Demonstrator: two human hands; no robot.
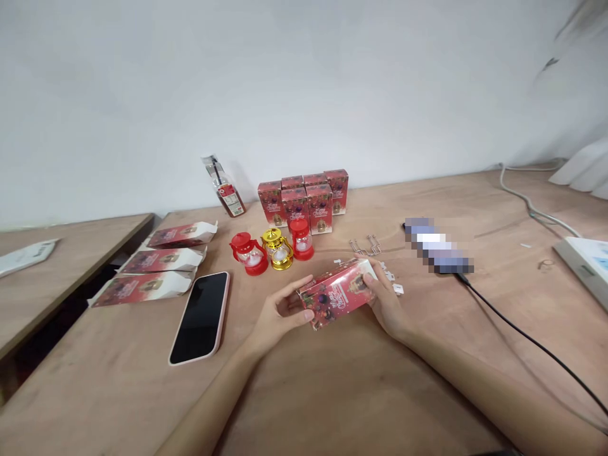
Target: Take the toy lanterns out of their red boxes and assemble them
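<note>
A red Christmas gift box is held tilted above the table between both hands. My left hand grips its left end, thumb on the front and fingers behind. Around the right end my right hand is closed, its thumb pressing the printed face. Just beyond the box stand a red mini lantern, a gold mini lantern and another red mini lantern. Small white pieces lie partly hidden behind my right hand, with bent metal wire handles past them.
Several upright red boxes stand near the wall beside a clear packet. At left lie flattened, open-ended boxes and a phone. To the right are a blurred-out phone, its black cable and a white box.
</note>
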